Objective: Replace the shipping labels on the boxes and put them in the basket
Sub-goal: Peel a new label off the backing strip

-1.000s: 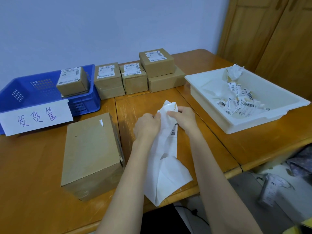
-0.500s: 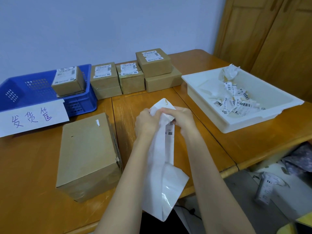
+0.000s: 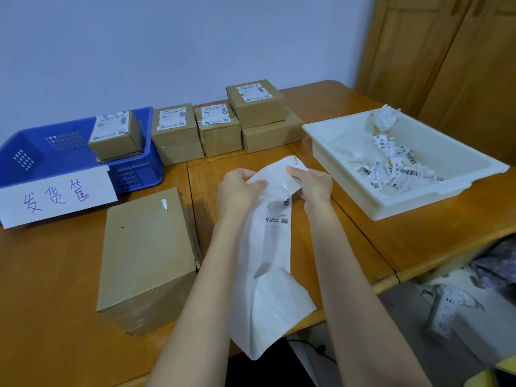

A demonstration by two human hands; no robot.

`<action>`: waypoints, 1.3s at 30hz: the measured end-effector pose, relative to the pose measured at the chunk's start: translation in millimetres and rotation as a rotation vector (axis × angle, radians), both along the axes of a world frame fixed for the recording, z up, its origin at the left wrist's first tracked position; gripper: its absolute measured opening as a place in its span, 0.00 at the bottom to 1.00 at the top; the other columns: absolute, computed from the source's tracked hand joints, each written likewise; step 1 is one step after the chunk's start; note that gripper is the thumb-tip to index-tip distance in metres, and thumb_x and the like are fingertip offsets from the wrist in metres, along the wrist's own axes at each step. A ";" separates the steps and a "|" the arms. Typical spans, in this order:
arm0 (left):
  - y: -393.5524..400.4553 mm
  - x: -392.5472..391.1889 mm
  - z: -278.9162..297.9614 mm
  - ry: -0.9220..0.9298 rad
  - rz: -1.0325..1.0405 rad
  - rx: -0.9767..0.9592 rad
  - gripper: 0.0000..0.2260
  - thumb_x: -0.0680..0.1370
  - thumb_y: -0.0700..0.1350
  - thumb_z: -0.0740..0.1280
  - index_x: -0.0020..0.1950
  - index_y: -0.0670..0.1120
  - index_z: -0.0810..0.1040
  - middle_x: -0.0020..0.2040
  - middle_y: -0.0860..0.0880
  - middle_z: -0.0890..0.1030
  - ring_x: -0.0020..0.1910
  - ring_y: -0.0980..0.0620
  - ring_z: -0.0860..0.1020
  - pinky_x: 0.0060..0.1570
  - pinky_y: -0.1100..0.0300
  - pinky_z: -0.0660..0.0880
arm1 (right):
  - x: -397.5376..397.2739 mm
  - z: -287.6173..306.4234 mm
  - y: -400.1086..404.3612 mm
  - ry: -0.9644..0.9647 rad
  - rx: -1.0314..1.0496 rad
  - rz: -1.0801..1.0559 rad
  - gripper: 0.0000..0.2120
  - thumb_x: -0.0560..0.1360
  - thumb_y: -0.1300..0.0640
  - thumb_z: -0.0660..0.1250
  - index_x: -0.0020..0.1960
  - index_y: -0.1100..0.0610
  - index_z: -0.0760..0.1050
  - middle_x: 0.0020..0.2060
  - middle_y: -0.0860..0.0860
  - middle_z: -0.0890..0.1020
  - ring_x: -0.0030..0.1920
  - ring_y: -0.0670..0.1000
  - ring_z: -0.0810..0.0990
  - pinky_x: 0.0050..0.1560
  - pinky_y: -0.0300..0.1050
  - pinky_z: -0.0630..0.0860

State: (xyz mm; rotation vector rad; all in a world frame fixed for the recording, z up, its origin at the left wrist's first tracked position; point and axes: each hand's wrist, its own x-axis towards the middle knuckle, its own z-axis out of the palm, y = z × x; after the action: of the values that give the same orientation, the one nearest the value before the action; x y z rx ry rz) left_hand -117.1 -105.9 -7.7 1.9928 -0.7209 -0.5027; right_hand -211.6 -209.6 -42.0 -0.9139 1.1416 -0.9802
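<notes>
Both the left hand [image 3: 240, 188] and the right hand [image 3: 313, 185] pinch the top of a long white label strip [image 3: 275, 255] just right of a large unlabelled box [image 3: 148, 255] on the tabletop [image 3: 50, 275]; behind the box, a blue basket [image 3: 42, 152] holds one labelled box [image 3: 116, 135].
</notes>
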 end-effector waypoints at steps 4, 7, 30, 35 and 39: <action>-4.7 -5.7 1.2 -0.040 0.000 0.011 0.10 0.78 0.46 0.72 0.59 0.48 0.80 0.50 0.51 0.79 0.45 0.50 0.80 0.49 0.54 0.79 | 0.6 -1.6 10.5 -0.030 0.051 -0.079 0.14 0.71 0.63 0.75 0.33 0.55 0.72 0.34 0.51 0.80 0.47 0.57 0.83 0.53 0.57 0.81; -4.8 -7.9 -1.5 -0.041 -0.009 0.022 0.09 0.78 0.46 0.71 0.58 0.47 0.80 0.50 0.51 0.79 0.41 0.53 0.78 0.43 0.58 0.75 | 3.0 -6.5 13.1 -0.012 0.050 -0.110 0.09 0.71 0.64 0.74 0.36 0.64 0.76 0.35 0.56 0.82 0.42 0.59 0.82 0.53 0.58 0.80; 11.3 -7.3 11.5 0.104 -0.051 0.063 0.11 0.77 0.35 0.67 0.38 0.49 0.75 0.45 0.46 0.80 0.50 0.43 0.81 0.56 0.47 0.79 | 30.9 -12.1 -8.3 0.224 -0.058 -0.126 0.15 0.73 0.63 0.68 0.31 0.57 0.68 0.31 0.49 0.74 0.32 0.49 0.72 0.22 0.33 0.62; 13.5 -3.3 14.0 0.120 -0.061 0.035 0.08 0.76 0.36 0.68 0.45 0.49 0.78 0.47 0.46 0.83 0.49 0.45 0.82 0.53 0.49 0.81 | 28.1 -7.2 -18.3 0.258 -0.070 -0.135 0.02 0.74 0.62 0.68 0.43 0.59 0.76 0.41 0.51 0.79 0.40 0.51 0.77 0.24 0.34 0.65; 12.7 -2.3 14.2 0.124 -0.068 0.055 0.08 0.76 0.35 0.68 0.45 0.49 0.79 0.44 0.48 0.82 0.49 0.45 0.82 0.53 0.51 0.80 | 24.8 -7.1 -19.4 0.251 -0.047 -0.140 0.01 0.74 0.64 0.67 0.46 0.60 0.77 0.43 0.54 0.80 0.44 0.53 0.81 0.26 0.30 0.70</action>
State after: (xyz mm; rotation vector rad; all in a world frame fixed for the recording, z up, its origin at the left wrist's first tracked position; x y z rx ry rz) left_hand -119.4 -93.3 6.6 1.9736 -0.7067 -0.6870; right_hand -186.8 -229.0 -49.1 -1.0267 1.4137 -1.0292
